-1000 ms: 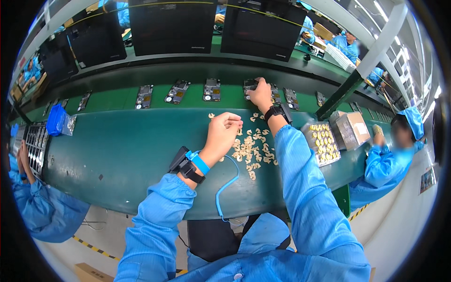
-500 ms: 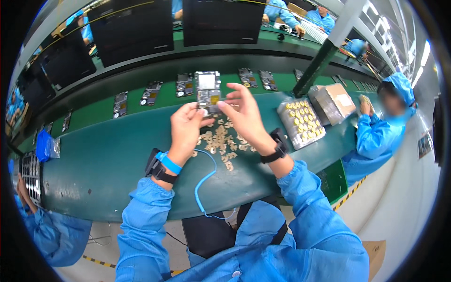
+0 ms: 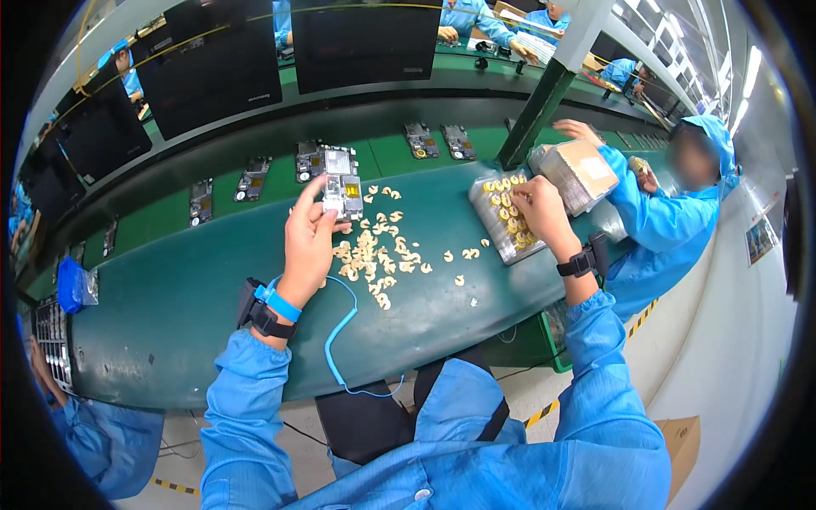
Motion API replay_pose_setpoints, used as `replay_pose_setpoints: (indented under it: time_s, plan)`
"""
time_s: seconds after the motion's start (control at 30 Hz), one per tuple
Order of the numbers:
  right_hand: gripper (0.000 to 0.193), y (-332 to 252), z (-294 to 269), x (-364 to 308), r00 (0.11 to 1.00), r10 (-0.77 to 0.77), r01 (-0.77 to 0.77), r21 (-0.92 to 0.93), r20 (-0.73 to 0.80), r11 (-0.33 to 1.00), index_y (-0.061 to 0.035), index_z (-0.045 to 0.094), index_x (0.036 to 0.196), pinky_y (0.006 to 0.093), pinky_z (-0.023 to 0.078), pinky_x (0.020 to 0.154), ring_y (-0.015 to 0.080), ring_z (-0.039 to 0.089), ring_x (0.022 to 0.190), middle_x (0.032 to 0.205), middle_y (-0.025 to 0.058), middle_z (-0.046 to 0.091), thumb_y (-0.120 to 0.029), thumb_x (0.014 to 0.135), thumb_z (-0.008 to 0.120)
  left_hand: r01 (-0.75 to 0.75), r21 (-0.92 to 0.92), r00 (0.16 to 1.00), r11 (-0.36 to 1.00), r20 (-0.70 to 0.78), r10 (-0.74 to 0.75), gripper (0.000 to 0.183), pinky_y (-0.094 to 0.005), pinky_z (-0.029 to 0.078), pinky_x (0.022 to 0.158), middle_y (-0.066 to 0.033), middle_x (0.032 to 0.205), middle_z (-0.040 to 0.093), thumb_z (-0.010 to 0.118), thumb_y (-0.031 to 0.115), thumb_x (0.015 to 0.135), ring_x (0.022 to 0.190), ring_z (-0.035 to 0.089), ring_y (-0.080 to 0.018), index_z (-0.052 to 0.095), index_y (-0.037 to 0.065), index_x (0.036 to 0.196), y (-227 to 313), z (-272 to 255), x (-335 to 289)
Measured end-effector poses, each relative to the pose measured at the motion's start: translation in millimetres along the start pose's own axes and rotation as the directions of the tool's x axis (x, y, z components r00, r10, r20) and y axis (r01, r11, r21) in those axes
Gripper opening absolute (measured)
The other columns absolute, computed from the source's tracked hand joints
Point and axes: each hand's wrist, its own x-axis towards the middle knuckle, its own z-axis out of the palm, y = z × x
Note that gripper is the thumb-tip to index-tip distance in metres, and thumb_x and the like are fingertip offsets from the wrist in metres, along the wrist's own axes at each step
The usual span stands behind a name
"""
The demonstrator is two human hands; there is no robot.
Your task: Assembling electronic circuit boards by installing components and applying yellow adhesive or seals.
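Note:
My left hand grips a circuit board by its lower left edge. The board is tilted up, showing a silvery plate at the top and a yellow patch lower down. To the right, my right hand reaches over a clear plastic tray with rows of round yellow parts. Its thumb and fingers are pinched together at the tray's upper right; whatever is between them is hidden. Below the board, many small pale curved pieces lie scattered on the green table.
Similar boards line the green strip behind. A plastic-wrapped carton sits behind the tray, beside a green post. A co-worker in blue reaches past it. A coiled blue cord runs from my left wrist. A blue bin stands far left.
My right hand has left the board and moved right onto the tray of yellow parts. My left hand keeps the board. The view has shifted, and the co-worker now stretches an arm behind the carton.

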Motion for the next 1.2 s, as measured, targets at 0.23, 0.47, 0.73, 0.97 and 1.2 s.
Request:
replay_pose_setpoints:
  time_s: [0.23, 0.47, 0.73, 0.97, 1.2]
  plan:
    - [0.011, -13, -3, -1, 0.974, -0.225, 0.222, -0.118, -0.015, 0.968, 0.0044, 0.07, 0.097, 0.0434, 0.054, 0.08, 0.0385, 0.066, 0.09, 0.088, 0.0188, 0.066, -0.004, 0.091, 0.066, 0.02, 0.09, 0.999, 0.996, 0.028, -0.023, 0.019, -0.0337, 0.062, 0.09, -0.0119, 0.11, 0.072, 0.058, 0.005, 0.105, 0.101, 0.071, -0.0177, 0.07, -0.008, 0.11, -2, 1, -9]
    - [0.017, -126, 7, 7, 0.995, 0.033, -0.096, 0.879, 0.091, 0.466, 0.0058, 0.07, 0.109, 0.027, 0.058, 0.069, 0.0145, 0.072, 0.077, 0.093, 0.0135, 0.077, -0.009, 0.101, 0.068, -0.028, 0.176, 0.997, 0.984, 0.073, 0.016, 0.012, -0.0259, 0.054, 0.079, -0.0052, 0.094, 0.073, 0.067, 0.005, 0.101, 0.088, 0.068, -0.0101, 0.071, -0.006, 0.103, 3, 9, -10]
    - [0.014, -232, 73, 20, 0.954, -0.195, -0.183, 0.958, 0.227, 0.219, 0.0046, 0.072, 0.106, 0.0244, 0.055, 0.071, 0.0086, 0.068, 0.081, 0.094, 0.0065, 0.074, -0.008, 0.1, 0.07, -0.075, 0.01, 0.993, 0.997, -0.089, 0.075, 0.012, -0.0242, 0.05, 0.072, -0.0022, 0.09, 0.069, 0.066, 0.006, 0.101, 0.083, 0.062, -0.007, 0.071, -0.005, 0.102, 9, -1, -5]
    - [0.013, -227, 105, 10, 0.981, -0.182, 0.0, 0.936, 0.069, 0.353, 0.0055, 0.072, 0.105, 0.0219, 0.052, 0.067, 0.0067, 0.064, 0.077, 0.091, 0.0037, 0.072, -0.005, 0.097, 0.072, -0.079, 0.271, 0.993, 0.959, -0.065, 0.1, 0.011, -0.0241, 0.047, 0.066, -0.0056, 0.088, 0.068, 0.067, 0.003, 0.099, 0.078, 0.059, -0.0075, 0.072, -0.006, 0.1, 3, -3, -7]
    - [0.01, -218, 94, 22, 0.95, -0.311, 0.198, 0.833, -0.034, 0.516, 0.0047, 0.073, 0.098, 0.0256, 0.046, 0.055, 0.0091, 0.059, 0.062, 0.077, 0.0068, 0.067, -0.004, 0.093, 0.073, -0.102, 0.439, 0.994, 0.893, 0.022, 0.103, 0.013, -0.0244, 0.047, 0.062, -0.0075, 0.086, 0.067, 0.067, 0.004, 0.098, 0.074, 0.058, -0.0084, 0.072, -0.007, 0.102, 4, -11, -1]
